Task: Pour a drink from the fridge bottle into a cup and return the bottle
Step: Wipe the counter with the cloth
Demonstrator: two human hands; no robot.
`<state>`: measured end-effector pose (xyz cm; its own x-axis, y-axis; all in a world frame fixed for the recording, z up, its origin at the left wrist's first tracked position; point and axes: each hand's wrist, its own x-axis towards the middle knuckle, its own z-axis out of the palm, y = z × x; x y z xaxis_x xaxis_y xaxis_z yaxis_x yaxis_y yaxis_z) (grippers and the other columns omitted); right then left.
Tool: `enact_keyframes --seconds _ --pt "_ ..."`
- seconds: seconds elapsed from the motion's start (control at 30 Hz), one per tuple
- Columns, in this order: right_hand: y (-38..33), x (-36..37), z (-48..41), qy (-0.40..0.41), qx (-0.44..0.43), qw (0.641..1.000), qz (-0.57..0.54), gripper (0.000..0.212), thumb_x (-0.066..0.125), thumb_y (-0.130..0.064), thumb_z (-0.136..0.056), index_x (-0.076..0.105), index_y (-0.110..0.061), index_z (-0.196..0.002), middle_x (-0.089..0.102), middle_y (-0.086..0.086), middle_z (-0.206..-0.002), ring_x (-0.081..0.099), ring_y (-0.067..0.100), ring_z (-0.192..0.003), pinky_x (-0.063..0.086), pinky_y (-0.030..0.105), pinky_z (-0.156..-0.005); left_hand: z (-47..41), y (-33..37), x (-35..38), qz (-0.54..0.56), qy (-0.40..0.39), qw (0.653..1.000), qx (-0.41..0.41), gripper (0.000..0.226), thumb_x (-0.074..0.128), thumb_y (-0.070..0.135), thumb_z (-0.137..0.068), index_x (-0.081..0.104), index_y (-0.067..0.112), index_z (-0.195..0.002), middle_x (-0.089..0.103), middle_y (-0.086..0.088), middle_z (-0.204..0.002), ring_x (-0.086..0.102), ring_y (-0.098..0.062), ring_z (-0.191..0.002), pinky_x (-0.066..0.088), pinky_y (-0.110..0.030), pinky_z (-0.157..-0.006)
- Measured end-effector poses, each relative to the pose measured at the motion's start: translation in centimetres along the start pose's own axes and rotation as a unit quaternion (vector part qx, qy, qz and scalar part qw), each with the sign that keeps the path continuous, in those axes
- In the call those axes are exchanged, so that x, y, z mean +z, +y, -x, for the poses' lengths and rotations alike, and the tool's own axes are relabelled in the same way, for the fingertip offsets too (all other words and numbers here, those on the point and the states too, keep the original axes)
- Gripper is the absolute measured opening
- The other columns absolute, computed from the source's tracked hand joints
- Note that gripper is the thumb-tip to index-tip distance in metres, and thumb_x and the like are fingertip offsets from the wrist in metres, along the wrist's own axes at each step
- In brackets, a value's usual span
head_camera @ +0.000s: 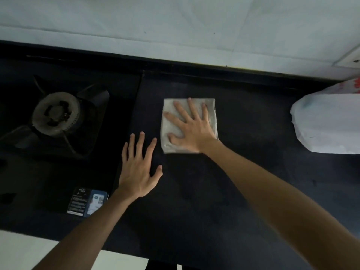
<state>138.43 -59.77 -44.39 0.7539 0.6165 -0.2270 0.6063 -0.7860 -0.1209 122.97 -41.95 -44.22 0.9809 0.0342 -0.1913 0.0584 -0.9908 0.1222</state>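
No bottle, cup or fridge is in view. A folded grey cloth [210, 106] lies on the dark countertop [243, 182]. My right hand [191, 127] lies flat on the cloth with its fingers spread, pressing on it rather than gripping it. My left hand [139, 166] rests flat on the bare counter just left of the cloth, fingers apart, holding nothing.
A black gas hob with a round burner [56, 114] fills the left side, with a sticker label [87, 201] at its front corner. A white plastic bag [329, 121] sits at the right edge. A white tiled wall [175, 26] runs behind the counter.
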Motion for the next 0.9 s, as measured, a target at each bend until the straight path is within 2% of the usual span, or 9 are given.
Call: enact_keyframes --seconds 0.13,0.37,0.5,0.57,0.77,0.9 --pt "2.4 -0.7 -0.9 0.010 0.052 0.999 0.005 0.075 0.016 -0.078 -0.086 -0.004 -0.048 -0.152 -0.012 -0.006 -0.165 -0.019 0.034 -0.149 -0.010 0.067 -0.114 0.1 -0.3 -0.1 0.005 0.001 1.000 0.006 0.081 0.039 0.057 -0.084 0.024 0.021 -0.156 0.011 -0.016 -0.165 0.005 -0.038 -0.152 0.016 -0.059 -0.120" --pt "11.7 0.9 11.7 0.025 0.197 0.980 -0.026 0.075 0.014 -0.077 -0.086 -0.008 -0.049 -0.152 -0.011 -0.008 -0.165 -0.014 0.031 -0.151 -0.002 0.067 -0.116 0.0 0.0 0.2 -0.005 0.006 1.000 0.004 0.082 0.034 0.057 -0.084 0.025 0.018 -0.155 0.011 -0.020 -0.164 0.005 -0.041 -0.151 0.014 -0.061 -0.120" --pt "10.5 1.2 12.4 0.010 0.229 0.973 -0.027 0.074 0.012 -0.076 -0.087 -0.012 -0.047 -0.152 -0.017 -0.004 -0.164 -0.019 0.035 -0.149 -0.006 0.072 -0.112 0.0 0.1 -0.3 -0.015 -0.008 1.000 -0.008 0.085 0.034 0.058 -0.081 0.024 0.018 -0.155 0.009 -0.020 -0.164 0.004 -0.042 -0.151 0.013 -0.061 -0.119" --pt "8.4 0.7 9.4 0.006 0.216 0.976 -0.032 0.075 0.012 -0.076 -0.088 -0.013 -0.047 -0.151 -0.020 -0.002 -0.164 -0.021 0.039 -0.147 -0.008 0.074 -0.110 0.1 0.2 -0.4 -0.013 -0.014 1.000 -0.006 0.085 0.035 0.058 -0.081 0.024 0.018 -0.155 0.008 -0.019 -0.164 0.002 -0.042 -0.151 0.012 -0.061 -0.120" --pt "-0.7 0.2 2.5 -0.020 0.089 0.996 0.013 0.077 0.010 -0.076 -0.085 -0.007 -0.044 -0.153 -0.016 0.002 -0.165 -0.025 0.041 -0.146 -0.007 0.074 -0.108 0.0 0.1 -0.1 -0.010 -0.015 1.000 0.003 0.084 0.038 0.056 -0.082 0.025 0.018 -0.155 0.010 -0.018 -0.164 0.002 -0.041 -0.151 0.012 -0.061 -0.120" --pt "4.1 0.7 8.5 -0.010 0.046 0.999 0.019 0.074 0.019 -0.074 -0.089 -0.006 -0.047 -0.153 -0.015 -0.003 -0.165 -0.022 0.037 -0.148 -0.004 0.070 -0.113 0.2 -0.4 0.0 -0.025 -0.020 0.999 0.033 0.084 0.034 0.057 -0.087 0.020 0.015 -0.157 0.006 -0.021 -0.164 0.002 -0.045 -0.150 0.013 -0.064 -0.119"
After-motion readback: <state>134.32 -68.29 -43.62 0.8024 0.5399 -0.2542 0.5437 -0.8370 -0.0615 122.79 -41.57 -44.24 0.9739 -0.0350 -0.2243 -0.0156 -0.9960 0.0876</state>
